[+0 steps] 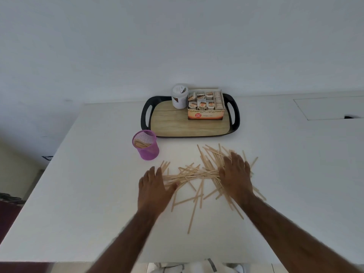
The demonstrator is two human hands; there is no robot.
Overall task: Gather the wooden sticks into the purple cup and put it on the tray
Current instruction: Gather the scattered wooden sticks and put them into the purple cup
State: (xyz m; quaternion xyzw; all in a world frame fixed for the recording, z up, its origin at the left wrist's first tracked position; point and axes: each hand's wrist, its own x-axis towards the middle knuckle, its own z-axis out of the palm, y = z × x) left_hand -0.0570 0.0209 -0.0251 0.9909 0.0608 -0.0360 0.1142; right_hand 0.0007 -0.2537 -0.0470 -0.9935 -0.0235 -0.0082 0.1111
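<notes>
1. Head view, hands: the left hand (152, 186) lies flat and palm-down on the white table (88, 194). Its fingers are straight and spread and grip nothing. The thumb and the fingertips touch the left end of the stick pile.
2. Head view, right side: the right hand (236, 174) also lies flat with its fingers extended. It presses on top of the pile's right part and holds nothing.
3. Head view, sticks: the wooden sticks (197, 174) are thin, flat, pale strips. They lie scattered and crossed on the table between and under the two hands. A few strays point toward the near edge.
4. Head view, cup: the purple cup (146, 148) is a round mesh cylinder. It stands upright on the table, just off the tray's near-left corner and left of the pile. A few sticks lean inside it.
5. Head view, tray: the tray (144, 115) has a black, rounded rim with cut-out handles and a wood-grain floor. It sits at the far side of the table, against the plain wall.
6. Head view, tray load: a white cylindrical jar (179, 97) and an open cardboard box of tea sachets (205, 113) stand side by side at the back of the tray.
</notes>
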